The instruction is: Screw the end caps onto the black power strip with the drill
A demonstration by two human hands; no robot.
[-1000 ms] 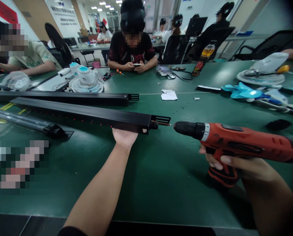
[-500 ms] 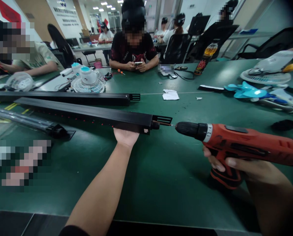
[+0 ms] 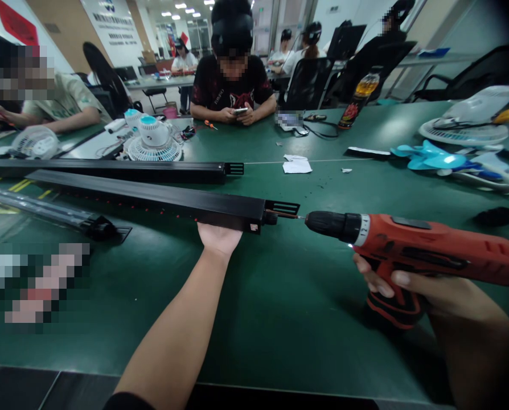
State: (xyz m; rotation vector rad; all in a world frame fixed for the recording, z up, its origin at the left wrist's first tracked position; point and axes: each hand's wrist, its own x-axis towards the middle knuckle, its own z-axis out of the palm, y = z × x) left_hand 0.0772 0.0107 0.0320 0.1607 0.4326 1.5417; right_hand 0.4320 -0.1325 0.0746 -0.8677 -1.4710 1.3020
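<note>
My left hand [image 3: 218, 238] grips the long black bar [image 3: 152, 200] from below near its right end, lifting that end off the green table [image 3: 280, 296]; its fingers are hidden behind the bar. My right hand [image 3: 412, 287] is wrapped round the grip of a red cordless drill [image 3: 417, 246], held level. The drill's thin bit points left and touches the small black end fitting [image 3: 280, 209] of the bar.
A second black bar [image 3: 109, 169] and a clear tube [image 3: 45, 214] lie to the left. Small fans [image 3: 152, 142], paper scraps [image 3: 296, 165], a bottle [image 3: 357, 99] and blue fan parts [image 3: 442, 161] are further back. Other people sit across the table.
Almost nothing differs: the view shifted slightly, and the drill and bar keep the same contact at the bar's end.
</note>
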